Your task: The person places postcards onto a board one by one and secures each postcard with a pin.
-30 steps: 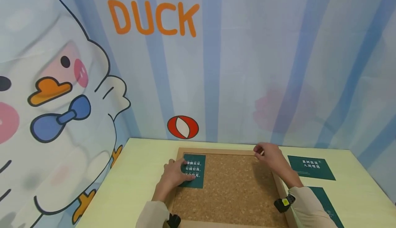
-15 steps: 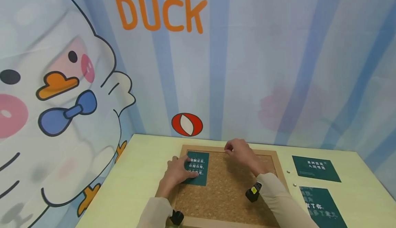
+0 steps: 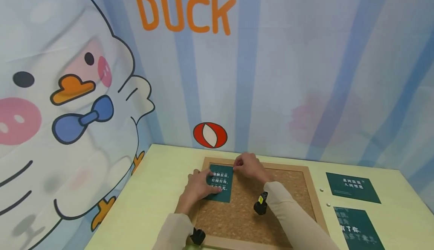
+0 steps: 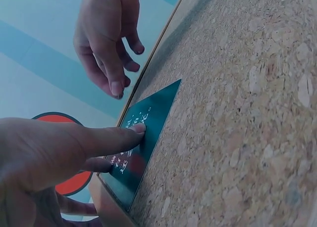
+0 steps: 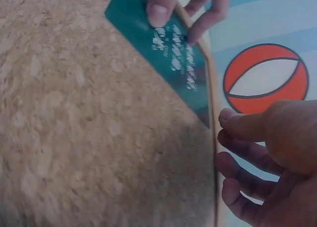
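Note:
A dark green card (image 3: 223, 196) printed with white characters lies at the back left corner of a wood-framed cork board (image 3: 237, 221). My left hand (image 3: 197, 185) rests at the card's left side, its thumb (image 4: 137, 128) pressing on the printed face and other fingers reaching past the frame. At the card's back right corner is my right hand (image 3: 250, 166), thumb and index fingertips close together. In the right wrist view its fingers (image 5: 229, 160) curl beside the frame edge; I cannot tell whether something tiny sits between the tips.
Right of the board lie two more green cards, one behind (image 3: 352, 188) and one nearer (image 3: 359, 227). Two small silvery round pieces, a back one (image 3: 321, 190) and a front one (image 3: 328, 205), lie by the frame. A striped duck-print cloth (image 3: 271, 73) rises behind the pale table (image 3: 135, 201).
My right hand has moved left along the board's back edge, from its back right corner to the card. The left hand has stayed on the card; the head view has shifted slightly.

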`<move>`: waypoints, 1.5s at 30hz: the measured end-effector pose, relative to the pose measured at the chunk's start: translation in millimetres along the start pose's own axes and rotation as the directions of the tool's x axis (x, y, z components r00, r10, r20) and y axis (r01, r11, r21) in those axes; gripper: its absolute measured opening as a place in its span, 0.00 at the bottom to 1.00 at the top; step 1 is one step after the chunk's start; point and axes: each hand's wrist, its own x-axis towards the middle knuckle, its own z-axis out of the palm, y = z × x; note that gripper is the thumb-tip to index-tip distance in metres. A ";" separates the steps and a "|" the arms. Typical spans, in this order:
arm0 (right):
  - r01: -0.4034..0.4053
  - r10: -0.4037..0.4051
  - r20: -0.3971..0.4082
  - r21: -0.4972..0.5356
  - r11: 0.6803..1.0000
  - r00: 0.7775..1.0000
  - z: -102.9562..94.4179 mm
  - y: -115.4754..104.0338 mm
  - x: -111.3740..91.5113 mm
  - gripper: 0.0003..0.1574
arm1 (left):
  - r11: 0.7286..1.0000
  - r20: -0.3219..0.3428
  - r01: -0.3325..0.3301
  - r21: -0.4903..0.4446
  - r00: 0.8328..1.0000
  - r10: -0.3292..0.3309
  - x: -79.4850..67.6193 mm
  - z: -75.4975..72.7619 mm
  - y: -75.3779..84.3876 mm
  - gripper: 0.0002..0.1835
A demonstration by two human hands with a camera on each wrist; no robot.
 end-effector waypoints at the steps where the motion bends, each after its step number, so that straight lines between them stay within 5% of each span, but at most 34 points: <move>1: -0.005 0.005 0.005 -0.005 1.000 1.000 2.0 1.5 1.3 0.04 | 1.000 0.001 -0.004 0.001 1.000 0.004 0.2 0.0 0.4 0.36; 12: -0.056 0.056 0.029 0.003 0.998 0.998 13.6 6.9 6.3 0.06 | 1.000 0.006 -0.014 0.012 1.000 0.013 0.2 -2.4 1.7 0.36; 26: -0.003 0.003 0.091 0.000 1.000 0.996 8.7 3.5 16.3 0.07 | 1.000 0.000 -0.014 0.011 1.000 0.014 0.1 -1.7 0.2 0.35; 31: -0.140 0.129 0.143 0.073 0.987 0.981 5.7 -0.2 23.3 0.08 | 1.000 0.003 -0.009 0.005 1.000 0.009 0.5 -0.7 -0.1 0.35; 37: -0.349 0.330 0.169 0.099 0.932 0.929 7.8 -2.8 32.7 0.12 | 1.000 0.008 -0.006 -0.001 1.000 0.006 0.4 0.4 1.6 0.35; 45: -0.404 0.390 0.202 0.036 0.914 0.898 9.4 -7.6 41.5 0.25 | 1.000 0.002 -0.018 0.009 1.000 0.018 0.6 -1.1 1.5 0.35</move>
